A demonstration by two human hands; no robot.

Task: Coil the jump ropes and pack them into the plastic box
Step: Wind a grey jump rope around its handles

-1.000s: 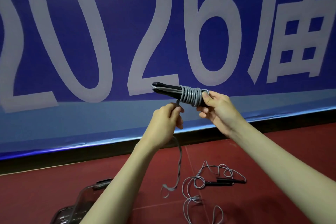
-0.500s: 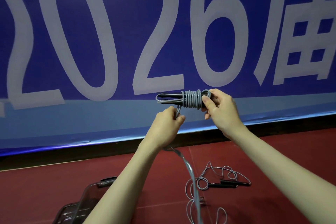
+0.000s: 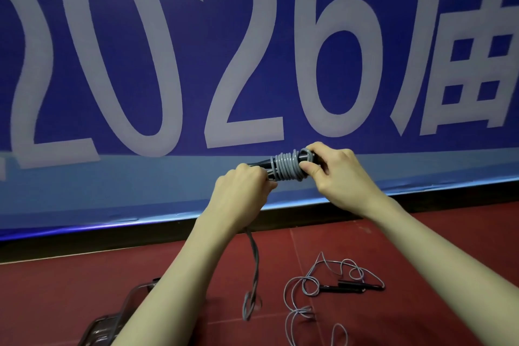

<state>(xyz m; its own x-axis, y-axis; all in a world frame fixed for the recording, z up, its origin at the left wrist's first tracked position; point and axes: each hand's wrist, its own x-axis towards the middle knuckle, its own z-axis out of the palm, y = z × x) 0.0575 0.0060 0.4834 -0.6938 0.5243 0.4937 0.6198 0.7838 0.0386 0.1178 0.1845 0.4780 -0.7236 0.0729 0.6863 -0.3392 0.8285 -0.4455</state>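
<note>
— Where do we stand with the first rope?

— Our right hand point(image 3: 339, 177) grips the black handles point(image 3: 262, 163) at their right end, fingers curled round them, thumb against the grey coil point(image 3: 288, 167) wound about them. Our left hand point(image 3: 241, 191) is closed on the rope just left of that coil, at the handles' other end. From under the left wrist a loose tail point(image 3: 254, 270) hangs down, ending in a small loop near the floor point(image 3: 421, 247).

— So the winding isn't finished?

— We judge it mostly done: a good number of turns sit side by side on the handles, but the tail is not yet wrapped or tucked in.

— And the rest?

— A second rope point(image 3: 317, 286) lies uncoiled on the red floor below our right arm, its dark handles beside a tangle of grey loops. It looks untouched.

— The box?

— The plastic box point(image 3: 132, 298) is at the bottom left, partly hidden behind our left forearm. We can't tell whether anything is in it. As we read it, we have the tail to finish, this bundle to put in, then the second rope to coil and pack.
</note>
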